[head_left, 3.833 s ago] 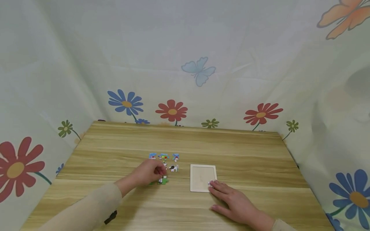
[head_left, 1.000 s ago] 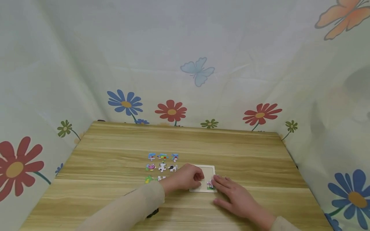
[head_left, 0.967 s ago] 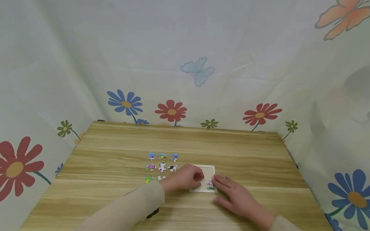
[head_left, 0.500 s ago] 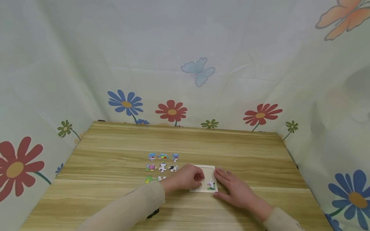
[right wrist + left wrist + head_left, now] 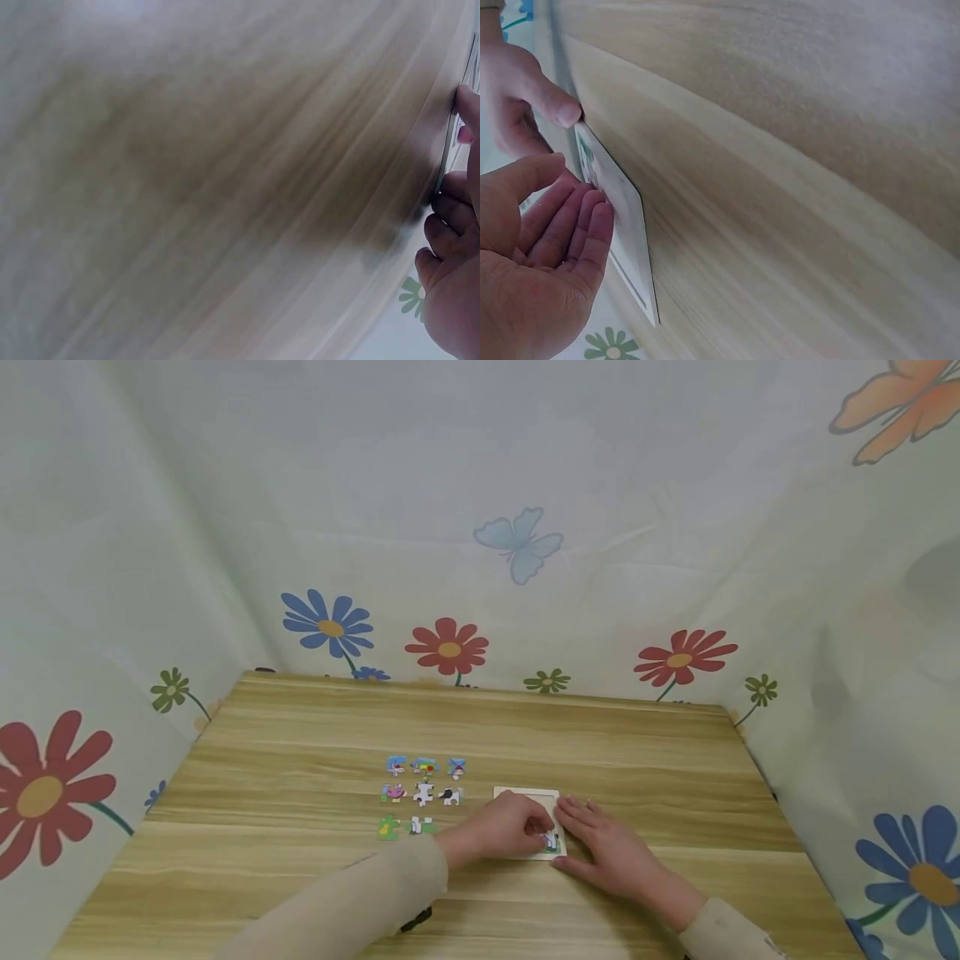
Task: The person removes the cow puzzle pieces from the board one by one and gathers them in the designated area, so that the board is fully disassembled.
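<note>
A shallow wooden puzzle tray point(image 5: 517, 791) lies on the table, with one jigsaw piece point(image 5: 553, 844) in its near right corner. My left hand point(image 5: 510, 827) is over the tray and hides much of its floor. In the left wrist view, the left fingers point(image 5: 592, 225) are loosely bent with their tips at the piece, and the thumb stands apart from them. My right hand point(image 5: 615, 856) holds the tray at its right side, thumb at the near corner and fingers along the edge. The right thumb point(image 5: 469, 109) meets the tray's edge in the right wrist view.
Left of the tray, several loose jigsaw pieces lie in rows, among them a pink one point(image 5: 394, 792), a white one point(image 5: 423, 792) and a green one point(image 5: 387, 827). A flowered curtain point(image 5: 585, 602) rises behind the wooden table point(image 5: 300, 727).
My left hand came from the loose pieces to the tray, then shifted slightly right onto the piece there. My right fingers moved off that piece to the tray's right edge, thumb at the corner.
</note>
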{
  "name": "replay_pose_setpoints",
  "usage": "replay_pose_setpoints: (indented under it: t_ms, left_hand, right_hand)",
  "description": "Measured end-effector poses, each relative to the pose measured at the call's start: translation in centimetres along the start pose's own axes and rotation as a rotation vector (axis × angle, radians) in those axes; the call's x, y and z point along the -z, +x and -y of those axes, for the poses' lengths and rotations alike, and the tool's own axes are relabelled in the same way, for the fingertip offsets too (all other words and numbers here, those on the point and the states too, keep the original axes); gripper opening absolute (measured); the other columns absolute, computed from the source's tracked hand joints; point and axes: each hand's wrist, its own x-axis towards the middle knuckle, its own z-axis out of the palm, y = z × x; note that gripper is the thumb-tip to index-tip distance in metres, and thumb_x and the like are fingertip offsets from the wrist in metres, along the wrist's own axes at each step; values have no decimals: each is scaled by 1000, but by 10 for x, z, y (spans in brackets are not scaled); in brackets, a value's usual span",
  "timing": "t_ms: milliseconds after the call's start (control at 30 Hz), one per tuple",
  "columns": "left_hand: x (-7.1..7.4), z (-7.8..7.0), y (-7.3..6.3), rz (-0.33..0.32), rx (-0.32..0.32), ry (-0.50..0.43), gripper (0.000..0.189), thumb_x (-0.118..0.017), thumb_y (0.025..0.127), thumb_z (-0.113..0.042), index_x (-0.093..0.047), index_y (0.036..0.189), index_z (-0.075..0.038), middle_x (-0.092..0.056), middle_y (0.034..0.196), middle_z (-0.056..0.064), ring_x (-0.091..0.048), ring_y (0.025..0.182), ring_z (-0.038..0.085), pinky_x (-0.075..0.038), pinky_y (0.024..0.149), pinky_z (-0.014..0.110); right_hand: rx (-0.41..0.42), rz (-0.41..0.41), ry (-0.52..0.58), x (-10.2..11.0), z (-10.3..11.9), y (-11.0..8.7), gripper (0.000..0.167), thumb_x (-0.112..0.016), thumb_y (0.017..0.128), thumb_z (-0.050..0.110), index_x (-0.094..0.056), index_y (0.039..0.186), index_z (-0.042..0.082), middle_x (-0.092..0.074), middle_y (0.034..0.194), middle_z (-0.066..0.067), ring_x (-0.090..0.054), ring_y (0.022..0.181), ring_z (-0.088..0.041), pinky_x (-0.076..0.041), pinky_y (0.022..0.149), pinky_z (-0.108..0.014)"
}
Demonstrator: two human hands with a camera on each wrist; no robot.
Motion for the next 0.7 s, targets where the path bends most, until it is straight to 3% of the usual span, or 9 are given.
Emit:
replay_pose_setpoints:
  t_ms: [233, 700]
  left_hand:
    - [-2, -3, 2, -23, 14, 15, 23, -71, 80, -13, -72, 103, -9, -65, 81, -7, -59, 73, 5, -41, 65, 12]
    - [-6, -3, 5, -52, -22, 24, 17, -70, 78, -12, -74, 94, -12, -66, 79, -10, -58, 71, 2, -41, 65, 10]
  right_hand:
    - [9, -11, 10, 0, 0, 0, 70, -65, 85, 49, -49, 135, 1, -44, 142, -11, -41, 130, -29, -32, 103, -51]
    - [3, -24, 19, -5, -3, 0, 70, -64, 86, 50, -50, 135, 2, -45, 141, -11, -41, 130, -28, -31, 104, -50]
